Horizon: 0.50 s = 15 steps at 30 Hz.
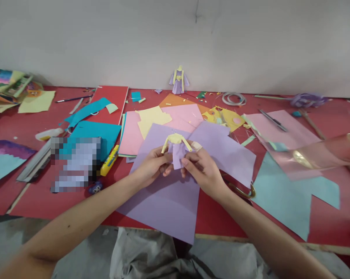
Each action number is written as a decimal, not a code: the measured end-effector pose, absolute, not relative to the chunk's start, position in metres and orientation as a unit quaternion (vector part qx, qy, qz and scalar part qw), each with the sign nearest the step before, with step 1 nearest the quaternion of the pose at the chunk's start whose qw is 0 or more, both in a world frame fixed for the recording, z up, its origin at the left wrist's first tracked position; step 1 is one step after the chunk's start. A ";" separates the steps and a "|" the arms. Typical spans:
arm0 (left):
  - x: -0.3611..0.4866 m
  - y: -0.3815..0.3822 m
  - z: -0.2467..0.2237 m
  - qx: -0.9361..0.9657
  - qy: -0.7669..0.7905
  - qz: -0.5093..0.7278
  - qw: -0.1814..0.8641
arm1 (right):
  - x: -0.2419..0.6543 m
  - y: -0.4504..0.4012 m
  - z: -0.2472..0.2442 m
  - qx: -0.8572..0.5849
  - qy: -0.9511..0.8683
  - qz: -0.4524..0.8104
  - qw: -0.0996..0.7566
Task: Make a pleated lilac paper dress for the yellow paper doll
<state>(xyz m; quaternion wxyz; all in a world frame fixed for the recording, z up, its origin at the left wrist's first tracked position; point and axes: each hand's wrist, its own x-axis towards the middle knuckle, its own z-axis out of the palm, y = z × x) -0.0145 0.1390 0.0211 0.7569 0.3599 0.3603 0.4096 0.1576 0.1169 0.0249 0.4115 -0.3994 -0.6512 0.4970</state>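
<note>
Between my two hands is a small paper dress (178, 155) with a yellow top and sleeves and a pale purple skirt. My left hand (156, 162) pinches the skirt's left side. The thumb and fingers of my right hand (201, 166) close on its lower right edge. Below them lies a large sheet of purple paper (163, 205), its front corner hanging over the table edge. A second purple sheet (230, 151) sits by my right wrist, partly over the gold handles of scissors (252, 190). A similar paper dress (179, 80) stands upright against the wall.
On the red table (218, 221) lie pink sheets (189, 114), yellow scraps (226, 118), teal paper (90, 130) and a yellow glue stick or marker (109, 160). A metal ruler (37, 161) is left. Another person's blurred arm (329, 153) reaches in from the right over light blue paper (285, 197).
</note>
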 end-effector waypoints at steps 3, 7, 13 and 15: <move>-0.017 0.141 0.021 0.366 0.359 0.411 0.754 | 0.159 0.122 0.032 -0.431 -0.620 0.484 0.443; -0.019 0.143 0.019 0.387 0.359 0.417 0.740 | 0.162 0.105 0.059 -0.480 -0.623 0.417 0.456; -0.005 0.154 0.020 0.422 0.340 0.483 0.688 | 0.073 -0.013 0.054 -0.349 -0.702 0.385 0.487; 0.004 0.158 0.021 0.428 0.332 0.506 0.672 | 0.026 -0.057 0.031 -0.344 -0.696 0.376 0.506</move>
